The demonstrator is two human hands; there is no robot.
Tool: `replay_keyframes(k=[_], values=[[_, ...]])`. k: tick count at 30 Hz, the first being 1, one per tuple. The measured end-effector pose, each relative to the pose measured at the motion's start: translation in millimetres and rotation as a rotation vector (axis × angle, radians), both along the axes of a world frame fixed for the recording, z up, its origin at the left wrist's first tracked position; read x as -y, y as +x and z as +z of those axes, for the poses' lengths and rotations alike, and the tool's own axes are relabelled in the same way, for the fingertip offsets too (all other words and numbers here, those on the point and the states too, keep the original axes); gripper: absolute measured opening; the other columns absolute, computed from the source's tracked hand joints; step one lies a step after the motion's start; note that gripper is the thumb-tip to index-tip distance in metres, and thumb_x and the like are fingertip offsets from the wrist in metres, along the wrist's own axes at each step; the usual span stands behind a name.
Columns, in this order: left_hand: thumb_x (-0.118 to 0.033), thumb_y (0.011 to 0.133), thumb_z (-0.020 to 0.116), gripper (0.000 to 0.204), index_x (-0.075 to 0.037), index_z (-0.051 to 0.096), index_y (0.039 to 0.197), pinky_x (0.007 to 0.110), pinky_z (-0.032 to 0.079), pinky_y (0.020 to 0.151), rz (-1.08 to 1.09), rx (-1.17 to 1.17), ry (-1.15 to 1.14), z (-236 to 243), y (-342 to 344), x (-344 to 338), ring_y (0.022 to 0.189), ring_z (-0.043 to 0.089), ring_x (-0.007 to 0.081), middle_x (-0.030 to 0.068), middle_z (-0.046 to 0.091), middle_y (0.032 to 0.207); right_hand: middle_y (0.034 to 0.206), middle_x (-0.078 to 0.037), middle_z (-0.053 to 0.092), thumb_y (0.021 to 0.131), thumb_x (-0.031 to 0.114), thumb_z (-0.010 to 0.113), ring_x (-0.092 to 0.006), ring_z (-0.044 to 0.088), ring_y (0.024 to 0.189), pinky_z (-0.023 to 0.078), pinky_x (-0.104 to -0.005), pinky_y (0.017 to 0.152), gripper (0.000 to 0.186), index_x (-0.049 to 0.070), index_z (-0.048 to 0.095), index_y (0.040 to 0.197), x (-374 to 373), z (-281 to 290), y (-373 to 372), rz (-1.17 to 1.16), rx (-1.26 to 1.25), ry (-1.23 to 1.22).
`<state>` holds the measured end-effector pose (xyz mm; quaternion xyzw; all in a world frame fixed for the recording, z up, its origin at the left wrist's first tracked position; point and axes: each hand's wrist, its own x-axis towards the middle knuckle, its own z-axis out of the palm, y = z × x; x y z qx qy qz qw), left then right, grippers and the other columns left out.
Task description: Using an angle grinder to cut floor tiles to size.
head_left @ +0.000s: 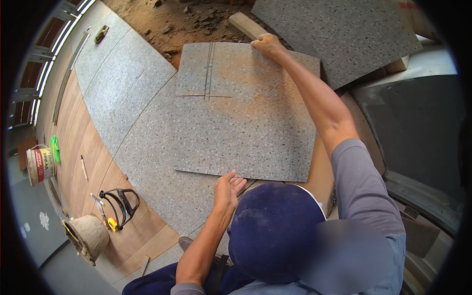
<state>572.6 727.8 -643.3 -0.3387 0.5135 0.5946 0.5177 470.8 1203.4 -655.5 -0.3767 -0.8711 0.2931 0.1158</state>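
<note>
A large grey speckled terrazzo tile [246, 132] lies tilted over the laid floor tiles, its near edge raised. Dark straight lines cross its far left part, and orange dust smears its top. At its far edge, my right hand [269, 46] is closed, fingers bent over the rim. My left hand [229, 191] is at the near edge, palm turned up with fingers stretched out; its thumb meets the edge. Matching laid tiles [132, 64] run off to the far left. A dark blue cap [275, 231] covers part of the lower view.
Another speckled tile [339, 34] rests at the far right by a wooden block [247, 25]. Bare soil [172, 22] lies beyond. On the left are a paint bucket [40, 164], a mortar-caked bucket [91, 236], a black-framed tool [127, 204] and a yellow tape measure [113, 224].
</note>
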Motion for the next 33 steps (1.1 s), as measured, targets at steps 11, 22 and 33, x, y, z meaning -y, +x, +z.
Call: replay_keyframes(k=[11,22,33], values=[[-0.011,0.092,0.064,0.056,0.022,0.039,0.129,0.048,0.058,0.096,-0.074,-0.044,-0.053,15,-18,-2,0.115,0.059,0.0470,0.0344,0.047,0.125,0.093,-0.026,0.072,0.076,0.034,0.060,-0.0385,0.071,0.088,0.054,-0.0437,0.082,0.040,-0.002,0.074,0.089,1,-20,9,-0.012,-0.008,0.034],[-0.015,0.090,0.067,0.052,0.020,0.044,0.121,0.043,0.062,0.086,-0.116,-0.208,-0.076,9,-48,3,0.102,0.065,0.0406,0.0286,0.052,0.116,0.087,-0.023,0.072,0.080,0.035,0.061,-0.0356,0.069,0.081,0.053,-0.0432,0.077,0.039,-0.001,0.074,0.089,-8,-21,21,0.007,0.056,0.115],[-0.019,0.090,0.068,0.058,0.023,0.043,0.120,0.043,0.063,0.083,-0.194,-0.291,-0.057,2,-67,2,0.096,0.066,0.0387,0.0286,0.051,0.111,0.095,-0.028,0.071,0.079,0.032,0.059,-0.0415,0.072,0.090,0.055,-0.0446,0.083,0.040,-0.003,0.075,0.091,-3,-20,44,-0.055,0.089,0.197]])
